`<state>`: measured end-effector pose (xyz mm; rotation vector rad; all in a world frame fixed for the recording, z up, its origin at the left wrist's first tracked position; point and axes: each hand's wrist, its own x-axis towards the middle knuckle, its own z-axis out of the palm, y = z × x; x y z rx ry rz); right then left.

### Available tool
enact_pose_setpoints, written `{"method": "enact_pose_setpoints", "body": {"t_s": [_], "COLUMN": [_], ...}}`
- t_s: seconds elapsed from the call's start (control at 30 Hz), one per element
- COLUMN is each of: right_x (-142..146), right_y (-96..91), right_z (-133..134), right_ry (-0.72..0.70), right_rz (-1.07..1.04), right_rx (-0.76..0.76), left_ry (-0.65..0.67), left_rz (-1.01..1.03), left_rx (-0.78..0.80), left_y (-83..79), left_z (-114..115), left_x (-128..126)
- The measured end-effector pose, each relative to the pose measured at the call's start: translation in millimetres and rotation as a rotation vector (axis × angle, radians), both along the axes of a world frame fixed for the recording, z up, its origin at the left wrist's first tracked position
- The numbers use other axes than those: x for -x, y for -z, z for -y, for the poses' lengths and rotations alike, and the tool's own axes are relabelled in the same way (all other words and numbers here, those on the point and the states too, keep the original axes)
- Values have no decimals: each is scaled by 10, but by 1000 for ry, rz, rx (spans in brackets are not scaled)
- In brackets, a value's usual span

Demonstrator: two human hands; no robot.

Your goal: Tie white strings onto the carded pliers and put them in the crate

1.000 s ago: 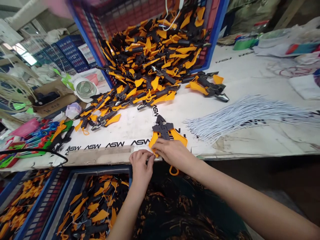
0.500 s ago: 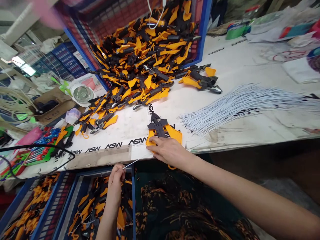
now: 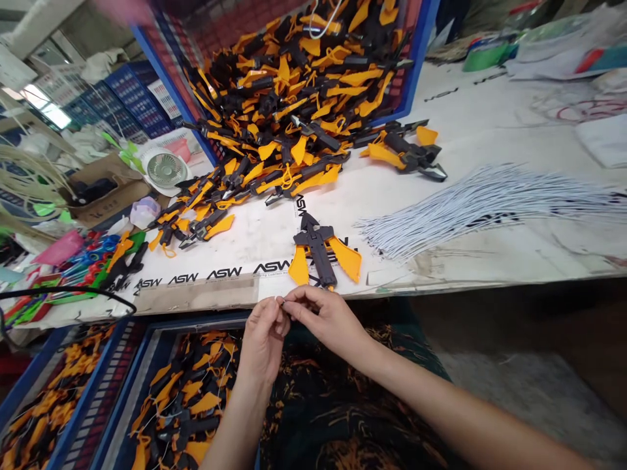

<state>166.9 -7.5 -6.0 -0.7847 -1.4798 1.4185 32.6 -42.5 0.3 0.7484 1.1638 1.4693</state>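
Observation:
Just off the front edge of the table, my left hand [image 3: 267, 329] and my right hand [image 3: 329, 318] meet fingertip to fingertip. Between the left thumb and finger a short white bit of cord [image 3: 279, 299] shows; the rest of it is hidden. My right thumb and forefinger pinch at the same spot, where something small and dark peeks out, too small to name. Right above my hands, a black tool with two orange wing-shaped handles [image 3: 321, 254] lies on the table, pointed end away from me, untouched.
A tipped blue crate [image 3: 416, 65] spills many similar black-and-orange tools [image 3: 289, 150] onto the table. To the right lies a bundle of white cords [image 3: 470, 209]. Filled blue crates [image 3: 115, 391] stand below at left. A small fan [image 3: 167, 168] and coloured parts [image 3: 88, 267] are farther left.
My right hand has let go of the black-and-orange tool and come down to my left hand. My left hand has moved right and up with the white cord.

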Motion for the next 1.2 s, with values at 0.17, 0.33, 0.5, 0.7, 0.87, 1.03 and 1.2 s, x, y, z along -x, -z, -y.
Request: {"method": "enact_pose_setpoints", "body": {"t_s": [0.17, 0.33, 0.5, 0.7, 0.87, 1.03, 1.2], "right_x": [-97, -127, -52, 50, -55, -113, -68], "right_y": [-3, 41, -37, -6, -12, 34, 93], "right_z": [-52, -64, -51, -18, -89, -138, -83], "right_ry": [-57, 167, 0, -36, -111, -134, -102], "right_rz": [59, 139, 76, -60, -8, 62, 20], "right_rx": [50, -31, -239, 51, 173, 316, 314], "left_ry": [-106, -41, 64, 2, -76, -35, 86], "left_rz": [-622, -760, -164, 39, -685, -1003, -453], "left_rx": [-217, -288, -57, 19, -263, -518, -120], "left_y": [22, -75, -94, -15, 53, 25, -2], "left_z": [4, 28, 50, 42, 65, 59, 55], "left_x": [54, 151, 120, 54, 144, 178, 65]}}
